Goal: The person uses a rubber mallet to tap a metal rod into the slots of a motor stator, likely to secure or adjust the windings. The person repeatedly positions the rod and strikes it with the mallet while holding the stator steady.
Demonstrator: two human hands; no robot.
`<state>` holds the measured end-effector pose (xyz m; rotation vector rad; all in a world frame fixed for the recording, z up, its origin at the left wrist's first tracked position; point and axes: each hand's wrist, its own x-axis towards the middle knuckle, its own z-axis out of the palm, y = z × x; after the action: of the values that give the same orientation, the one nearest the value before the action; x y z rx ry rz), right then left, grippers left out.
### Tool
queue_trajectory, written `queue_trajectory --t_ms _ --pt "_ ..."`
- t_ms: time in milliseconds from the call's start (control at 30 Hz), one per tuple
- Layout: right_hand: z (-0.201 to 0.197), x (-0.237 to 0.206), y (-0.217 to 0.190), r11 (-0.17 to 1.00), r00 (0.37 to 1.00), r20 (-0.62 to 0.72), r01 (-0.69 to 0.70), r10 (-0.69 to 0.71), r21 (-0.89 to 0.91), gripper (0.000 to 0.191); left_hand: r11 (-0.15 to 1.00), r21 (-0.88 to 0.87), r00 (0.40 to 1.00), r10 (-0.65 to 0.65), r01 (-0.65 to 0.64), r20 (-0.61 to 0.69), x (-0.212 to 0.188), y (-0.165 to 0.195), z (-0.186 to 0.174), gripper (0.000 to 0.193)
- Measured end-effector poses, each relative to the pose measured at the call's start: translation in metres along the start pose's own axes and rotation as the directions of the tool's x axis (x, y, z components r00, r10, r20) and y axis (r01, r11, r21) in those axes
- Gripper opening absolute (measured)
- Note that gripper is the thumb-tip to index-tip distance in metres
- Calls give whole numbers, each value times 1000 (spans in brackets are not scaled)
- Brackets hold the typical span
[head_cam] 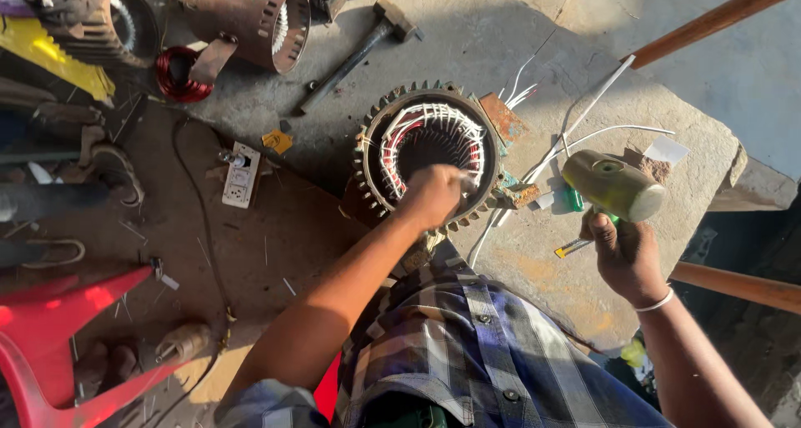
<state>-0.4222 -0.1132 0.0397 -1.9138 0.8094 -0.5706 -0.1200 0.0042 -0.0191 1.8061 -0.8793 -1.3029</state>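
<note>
Concrete slab (517, 253) carries the work. On it, centre: a finned motor stator (380, 157), bore up, holding red and white windings (434, 132) around its inner wall; white leads (584, 119) trail off right.

Left hand (431, 196) is closed in a fist on the stator's near rim, pressing on the coil ends; whether it grips anything, cannot tell. Right hand (626, 257) is wrapped round the handle of a yellow-green mallet (613, 186), head raised just right of the stator.

Risk, as a judgement: mallet close to the fist, so a blow off line could land on the knuckles, or nick the winding insulation.

Further back: second rusty housing (250, 15), also hollow, windings showing inside. Steel hammer (359, 52) lies between. Red wire coil (179, 73). Socket box (241, 175) on the floor left. Red stool (67, 336) at lower left.
</note>
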Motion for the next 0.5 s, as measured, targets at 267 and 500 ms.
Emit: queue_trajectory --t_ms 267,500 --pt "39 107 -89 849 917 399 208 4 -485 34 919 -393 985 90 -27 144 2 -20 102 27" --pt "36 116 -134 918 904 249 382 -347 -107 38 973 -224 996 72 -56 60 7 -59 146 27"
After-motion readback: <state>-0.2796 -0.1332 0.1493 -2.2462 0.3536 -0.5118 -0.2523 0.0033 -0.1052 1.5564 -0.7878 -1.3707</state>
